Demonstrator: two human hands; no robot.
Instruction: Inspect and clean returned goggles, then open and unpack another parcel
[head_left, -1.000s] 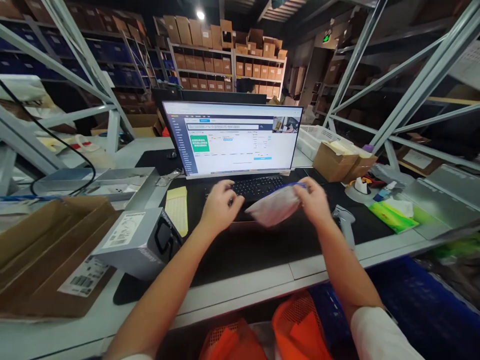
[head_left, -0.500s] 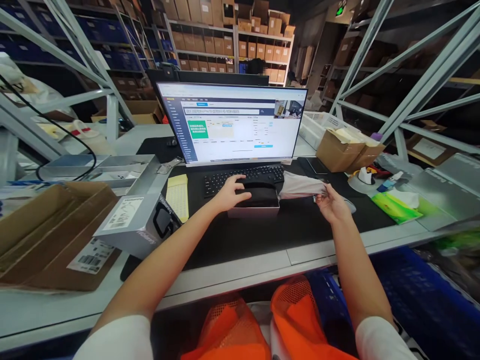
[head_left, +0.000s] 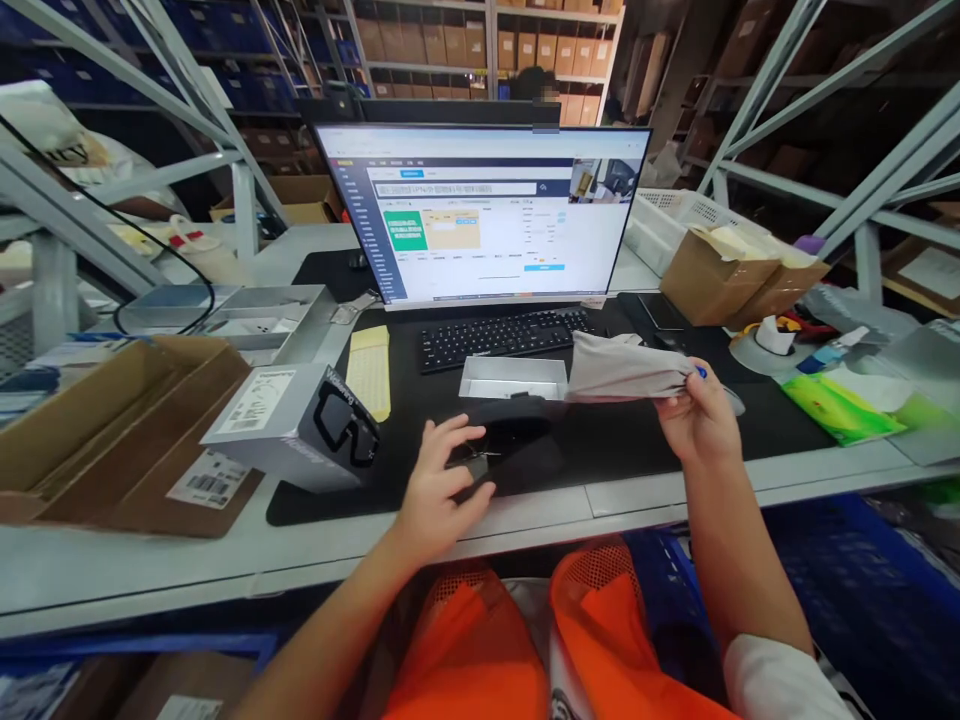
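My left hand (head_left: 441, 482) grips the near end of a black case (head_left: 517, 447) that lies on the black desk mat (head_left: 600, 450) close to the table's front edge. Just behind the case stands an open shallow silver box (head_left: 514, 378), in front of the keyboard (head_left: 502, 335). My right hand (head_left: 701, 415) is closed in a pinch on a grey cloth pouch (head_left: 622, 368), held level above the mat to the right of the silver box.
A lit monitor (head_left: 480, 215) stands behind the keyboard. At the left are a grey goggles box (head_left: 289, 425), a yellow envelope (head_left: 371, 370) and an open cardboard carton (head_left: 112, 440). At the right are a small carton (head_left: 712, 280) and a green packet (head_left: 832, 410). Shelving racks surround the table.
My left hand has drawn the black case out of the silver box toward the table's front edge. My right hand still holds the grey pouch, shifted slightly right. The view tilted down.
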